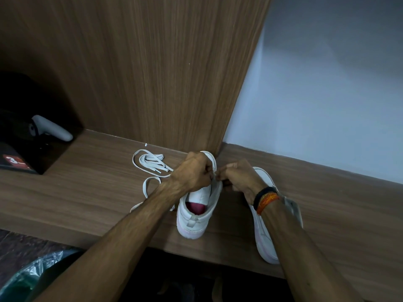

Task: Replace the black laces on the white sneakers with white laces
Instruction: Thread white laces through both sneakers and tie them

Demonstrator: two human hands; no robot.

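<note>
At frame centre, left hand point(195, 171) and right hand point(236, 176) pinch the white lace point(150, 163) over the sneaker point(196, 210); a slipping tip could miss its eyelet.

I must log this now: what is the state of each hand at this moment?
Left hand: fingers curled, pinching the white lace at the left sneaker.
Right hand: fingers curled at the same sneaker; what it pinches cannot be told.

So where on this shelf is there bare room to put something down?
Bare wood right of the second sneaker, and front-left between the laces and the dark box. Crowded mid-shelf: both hands on the sneaker.
</note>
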